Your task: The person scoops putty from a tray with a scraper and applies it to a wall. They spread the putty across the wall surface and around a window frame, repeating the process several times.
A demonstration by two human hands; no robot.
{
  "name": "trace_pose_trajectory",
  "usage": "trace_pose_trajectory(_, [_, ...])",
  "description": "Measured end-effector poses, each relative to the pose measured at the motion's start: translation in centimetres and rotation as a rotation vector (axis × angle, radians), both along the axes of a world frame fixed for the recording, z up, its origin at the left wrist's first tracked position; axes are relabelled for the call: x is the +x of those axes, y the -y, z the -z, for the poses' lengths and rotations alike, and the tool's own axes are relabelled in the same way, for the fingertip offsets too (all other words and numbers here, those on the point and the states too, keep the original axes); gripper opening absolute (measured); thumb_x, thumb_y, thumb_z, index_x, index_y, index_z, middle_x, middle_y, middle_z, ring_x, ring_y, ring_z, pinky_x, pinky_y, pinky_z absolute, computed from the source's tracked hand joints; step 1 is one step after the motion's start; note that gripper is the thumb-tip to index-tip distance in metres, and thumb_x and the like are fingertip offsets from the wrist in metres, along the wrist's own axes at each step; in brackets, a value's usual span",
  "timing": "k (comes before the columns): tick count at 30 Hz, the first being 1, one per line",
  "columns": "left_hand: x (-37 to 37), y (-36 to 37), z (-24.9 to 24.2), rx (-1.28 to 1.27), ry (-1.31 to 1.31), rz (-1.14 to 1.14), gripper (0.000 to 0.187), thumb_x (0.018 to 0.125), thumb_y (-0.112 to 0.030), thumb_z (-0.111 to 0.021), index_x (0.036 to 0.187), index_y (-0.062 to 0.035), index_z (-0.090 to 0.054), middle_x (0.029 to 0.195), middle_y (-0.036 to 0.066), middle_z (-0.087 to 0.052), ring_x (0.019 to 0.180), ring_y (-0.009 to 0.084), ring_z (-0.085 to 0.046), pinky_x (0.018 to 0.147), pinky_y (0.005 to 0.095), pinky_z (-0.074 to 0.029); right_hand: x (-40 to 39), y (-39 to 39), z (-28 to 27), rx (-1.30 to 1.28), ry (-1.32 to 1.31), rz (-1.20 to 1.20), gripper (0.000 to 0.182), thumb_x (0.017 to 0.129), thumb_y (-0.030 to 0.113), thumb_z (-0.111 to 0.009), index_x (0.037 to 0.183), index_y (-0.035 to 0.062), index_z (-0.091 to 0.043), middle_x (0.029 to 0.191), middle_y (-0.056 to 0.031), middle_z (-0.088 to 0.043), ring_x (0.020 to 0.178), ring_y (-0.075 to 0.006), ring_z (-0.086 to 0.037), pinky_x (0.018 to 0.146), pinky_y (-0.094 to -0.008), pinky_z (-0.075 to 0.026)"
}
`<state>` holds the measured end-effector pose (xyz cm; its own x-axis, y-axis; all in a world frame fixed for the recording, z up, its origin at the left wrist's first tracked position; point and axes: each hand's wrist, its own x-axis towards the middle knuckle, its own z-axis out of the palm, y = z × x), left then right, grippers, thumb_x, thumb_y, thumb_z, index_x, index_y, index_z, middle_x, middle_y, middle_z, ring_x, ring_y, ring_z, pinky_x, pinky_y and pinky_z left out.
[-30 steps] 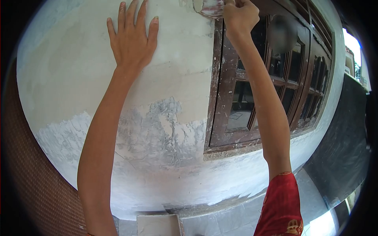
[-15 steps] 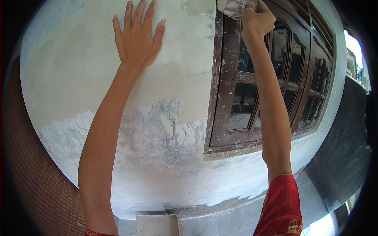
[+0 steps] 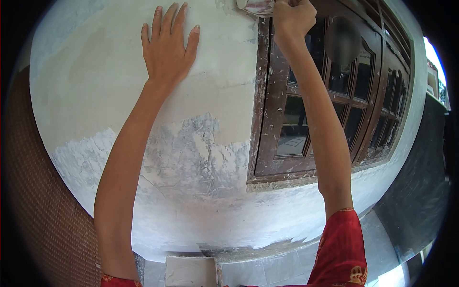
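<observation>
My left hand [image 3: 168,55] lies flat on the wall [image 3: 110,86] with its fingers spread, holding nothing. The wall's surface is patchy, with smooth cream areas above and rough white and grey patches lower down. At the top edge of the view, my right hand [image 3: 295,19] is closed around a flat scraper [image 3: 258,6] smeared with whitish and reddish putty. The scraper is partly cut off by the frame, and its left end meets the wall just above the window frame's corner. Paint specks dot the brown wooden window [image 3: 275,119] behind my right wrist.
Below, a rectangular box [image 3: 191,272] with pale contents stands near the wall's foot on grey tiles [image 3: 258,272]. A woven brown panel [image 3: 52,191] runs along the left. On the right hangs or stands a dark sheet [image 3: 411,182].
My right hand has moved left with the scraper, from over the window frame toward the wall. My left hand stays flat in place, while the view has shifted slightly.
</observation>
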<state>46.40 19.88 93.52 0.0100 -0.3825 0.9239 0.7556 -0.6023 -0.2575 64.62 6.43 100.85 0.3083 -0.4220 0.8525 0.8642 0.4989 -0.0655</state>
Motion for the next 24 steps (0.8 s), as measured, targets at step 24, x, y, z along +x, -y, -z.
trace_pose_trajectory(24, [-7.4, 7.5, 4.5, -0.191, -0.022, 0.068, 0.06, 0.097, -0.026, -0.057, 0.151, -0.006, -0.04, 0.155, 0.016, -0.04, 0.148, 0.0385, -0.029, 0.117, 0.056, -0.025, -5.3, 7.7, 5.2, -0.183, -0.068, -0.362, 0.027, 0.097, 0.004, -0.061, 0.121, -0.0079, -0.061, 0.095, -0.0071, -0.069, 0.078, -0.0101, -0.062, 0.068, -0.0242, -0.05])
